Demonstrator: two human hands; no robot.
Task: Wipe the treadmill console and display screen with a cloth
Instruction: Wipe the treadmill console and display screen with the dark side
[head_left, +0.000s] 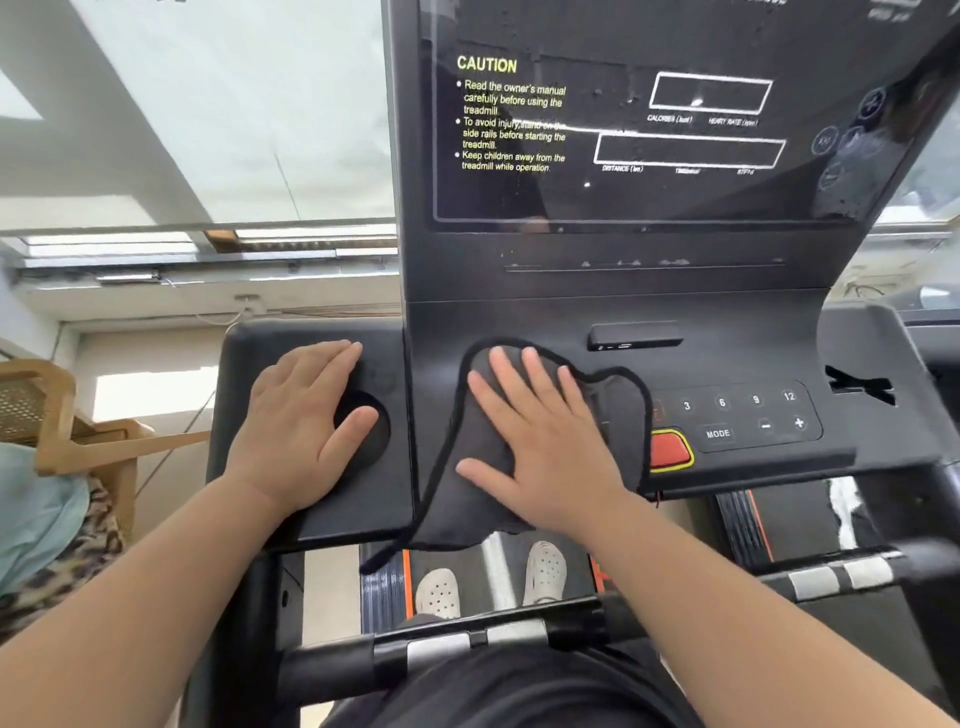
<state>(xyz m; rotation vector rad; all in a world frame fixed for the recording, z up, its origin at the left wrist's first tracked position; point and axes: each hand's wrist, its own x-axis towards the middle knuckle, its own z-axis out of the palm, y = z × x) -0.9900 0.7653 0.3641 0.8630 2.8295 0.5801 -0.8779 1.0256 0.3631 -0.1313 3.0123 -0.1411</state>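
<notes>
The black treadmill console (737, 358) fills the middle of the head view. Its dark display screen (649, 187) with yellow CAUTION text rises above. A dark grey cloth (467, 467) with a black hem lies spread on the console's left-centre, one corner hanging over the front edge. My right hand (535, 441) presses flat on the cloth, fingers spread. My left hand (301, 431) rests flat on the left side tray (374, 353), partly over its round cup recess, holding nothing.
A button panel (748, 415) with 3, 6, 9, 12, MODE, minus and plus sits right of the cloth, beside a red stop button (670, 449). Handlebars (467, 644) cross below. My feet in white clogs (439, 592) stand on the belt. A wooden chair (62, 415) stands at left.
</notes>
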